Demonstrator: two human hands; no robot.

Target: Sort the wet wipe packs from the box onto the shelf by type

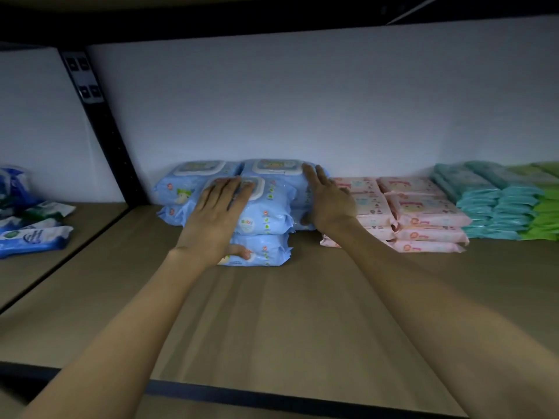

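Note:
Light blue wet wipe packs stand stacked on the wooden shelf, several of them, in a front pile and two piles behind. My left hand lies flat on the top front pack, its thumb against the lower pack's front. My right hand presses the right side of the blue stacks, fingers spread. To the right lie pink packs, then teal packs and green packs in piles. The box is out of view.
A black slotted upright divides the shelf bay. In the left bay lie loose blue-and-white packs. A white back wall closes the shelf. The shelf's dark front rail runs along the bottom, with bare wood in front of the piles.

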